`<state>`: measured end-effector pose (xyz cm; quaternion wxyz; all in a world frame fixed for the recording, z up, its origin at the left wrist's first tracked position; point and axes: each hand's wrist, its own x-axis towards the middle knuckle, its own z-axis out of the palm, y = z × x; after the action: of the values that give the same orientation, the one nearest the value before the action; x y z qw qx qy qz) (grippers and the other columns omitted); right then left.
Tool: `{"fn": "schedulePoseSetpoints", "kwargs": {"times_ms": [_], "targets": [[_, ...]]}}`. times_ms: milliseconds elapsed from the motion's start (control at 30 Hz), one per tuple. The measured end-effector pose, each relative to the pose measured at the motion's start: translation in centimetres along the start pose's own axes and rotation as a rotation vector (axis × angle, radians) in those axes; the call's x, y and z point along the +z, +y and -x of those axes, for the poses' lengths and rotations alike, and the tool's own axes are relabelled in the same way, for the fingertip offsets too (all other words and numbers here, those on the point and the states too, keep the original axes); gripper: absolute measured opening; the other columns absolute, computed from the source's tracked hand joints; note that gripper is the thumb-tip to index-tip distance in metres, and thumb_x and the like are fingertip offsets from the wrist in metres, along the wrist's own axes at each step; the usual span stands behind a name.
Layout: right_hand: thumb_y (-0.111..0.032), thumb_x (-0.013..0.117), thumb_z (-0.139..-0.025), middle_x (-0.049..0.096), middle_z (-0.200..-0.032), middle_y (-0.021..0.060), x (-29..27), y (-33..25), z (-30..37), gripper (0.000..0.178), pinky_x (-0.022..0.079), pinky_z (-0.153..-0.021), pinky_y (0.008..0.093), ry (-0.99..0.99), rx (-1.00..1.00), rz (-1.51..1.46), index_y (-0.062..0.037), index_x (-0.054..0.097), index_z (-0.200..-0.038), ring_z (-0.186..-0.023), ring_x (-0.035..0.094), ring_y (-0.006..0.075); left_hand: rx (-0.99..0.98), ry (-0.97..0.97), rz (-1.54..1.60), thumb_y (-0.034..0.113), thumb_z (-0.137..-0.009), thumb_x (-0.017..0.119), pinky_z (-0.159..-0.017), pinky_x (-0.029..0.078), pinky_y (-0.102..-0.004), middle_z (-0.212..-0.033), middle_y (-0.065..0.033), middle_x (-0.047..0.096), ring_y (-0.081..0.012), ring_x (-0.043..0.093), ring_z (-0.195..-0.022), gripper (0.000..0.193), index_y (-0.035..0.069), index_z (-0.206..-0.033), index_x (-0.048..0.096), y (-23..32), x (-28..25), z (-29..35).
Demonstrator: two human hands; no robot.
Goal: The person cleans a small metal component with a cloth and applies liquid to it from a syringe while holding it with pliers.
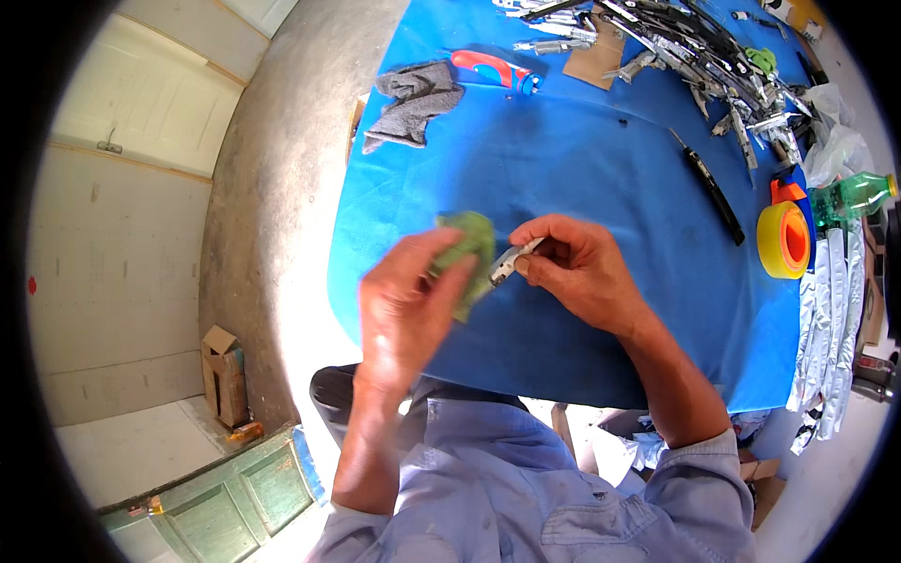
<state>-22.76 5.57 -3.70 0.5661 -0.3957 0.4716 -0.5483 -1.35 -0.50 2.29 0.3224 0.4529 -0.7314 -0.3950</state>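
Note:
My left hand [399, 300] grips a crumpled green cloth [477, 239] between thumb and fingers, a little blurred by motion. Pinched in my right hand [593, 279] is a small silver metal part [507, 263], tilted, with its lower end against or just beside the cloth. Part of it is hidden by the fingers, and its exact kind cannot be made out. Both hands are above the near part of a table with a blue cover [582, 159].
A heap of silver and black metal parts [690, 47] covers the far right. A grey cloth [413, 98] and a red-and-blue tool [493, 68] lie far left. At right are a slim black-handled tool [713, 192], a yellow tape roll [771, 242] and a green bottle [849, 199].

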Motion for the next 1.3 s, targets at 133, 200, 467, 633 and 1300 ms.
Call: {"fn": "schedulePoseSetpoints", "kwargs": {"times_ms": [133, 200, 467, 633, 1300], "targets": [[0.000, 0.072, -0.096, 0.066, -0.087, -0.0044, 0.1, 0.5, -0.1, 0.015, 0.048, -0.067, 0.0223, 0.023, -0.024, 0.010, 0.0008, 0.074, -0.111, -0.078, 0.060, 0.0021, 0.271, -0.100, -0.292, -0.002, -0.091, 0.081, -0.070, 0.061, -0.0336, -0.104, -0.0128, 0.074, -0.0230, 0.076, -0.086, 0.026, 0.000, -0.117, 0.076, -0.2, 2.3, 1.1], [-0.001, 0.073, -0.096, 0.066, -0.085, -0.0037, 0.2, 0.6, 0.0, 0.014, 0.049, -0.068, 0.0226, 0.039, -0.015, 0.030, 0.0012, 0.074, -0.110, -0.077, 0.060, 0.0026, 0.311, -0.049, -0.330, -0.003, -0.090, 0.081, -0.070, 0.061, -0.0367, -0.104, -0.0155, 0.073, -0.0299, 0.076, -0.086, 0.025, 0.000, -0.115, 0.076, -0.4, 2.5, 1.7], [-0.005, 0.074, -0.095, 0.071, -0.085, 0.0011, 0.3, 0.1, 0.1, 0.017, 0.052, -0.069, 0.0251, 0.065, -0.013, 0.120, 0.0019, 0.075, -0.111, -0.078, 0.065, 0.0053, 0.282, -0.027, -0.539, -0.003, -0.089, 0.080, -0.071, 0.061, -0.0409, -0.105, -0.0177, 0.072, -0.0356, 0.075, -0.086, 0.023, 0.001, -0.111, 0.075, -1.0, 1.0, 5.6], [-0.008, 0.074, -0.095, 0.073, -0.085, 0.0037, 0.1, 0.0, 0.0, 0.019, 0.054, -0.069, 0.0266, 0.060, -0.019, 0.169, 0.0026, 0.075, -0.111, -0.077, 0.067, 0.0077, 0.241, -0.022, -0.554, -0.003, -0.087, 0.082, -0.072, 0.061, -0.0402, -0.107, -0.0168, 0.072, -0.0354, 0.075, -0.086, 0.028, 0.002, -0.114, 0.075, -0.8, 0.0, 6.7], [-0.006, 0.077, -0.094, 0.073, -0.082, 0.0037, 0.6, 0.5, -0.1, 0.018, 0.052, -0.066, 0.0262, 0.106, -0.039, 0.113, 0.0021, 0.075, -0.110, -0.074, 0.065, 0.0066, 0.364, 0.045, -0.637, -0.004, -0.083, 0.082, -0.081, 0.062, -0.0411, -0.109, -0.0135, 0.073, -0.0326, 0.075, -0.095, 0.034, 0.003, -0.115, 0.077, -2.7, 0.6, 6.8]]}}
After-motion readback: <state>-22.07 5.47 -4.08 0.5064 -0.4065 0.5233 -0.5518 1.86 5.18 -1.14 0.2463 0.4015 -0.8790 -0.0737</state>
